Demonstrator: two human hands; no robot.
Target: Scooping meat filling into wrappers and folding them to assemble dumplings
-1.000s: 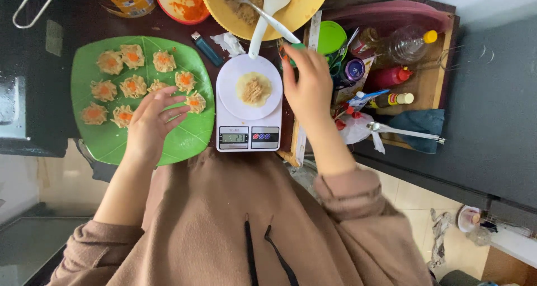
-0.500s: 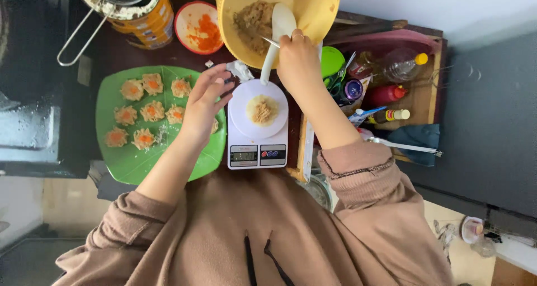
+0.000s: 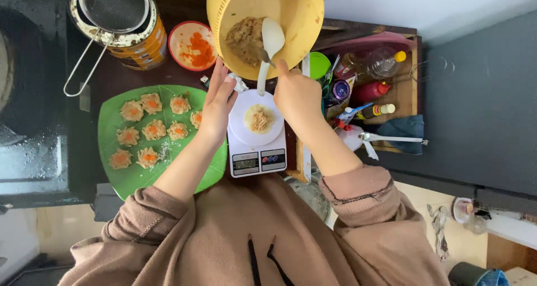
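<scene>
Filling is being portioned: spoon [image 3: 269, 46] gripped by right hand [image 3: 296, 95]; left hand [image 3: 219, 104], fingers extended, beside scale [image 3: 257, 154]. Weight check follows.

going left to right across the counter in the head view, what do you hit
metal strainer on its tin → green plate of dumplings → left hand → kitchen scale with a filled wrapper → right hand holding the white spoon → bottles in the wooden tray

White plastic spoon [image 3: 270, 48], bowl end in yellow bowl [image 3: 305, 17] w/ minced filling [image 3: 244, 40].
</scene>
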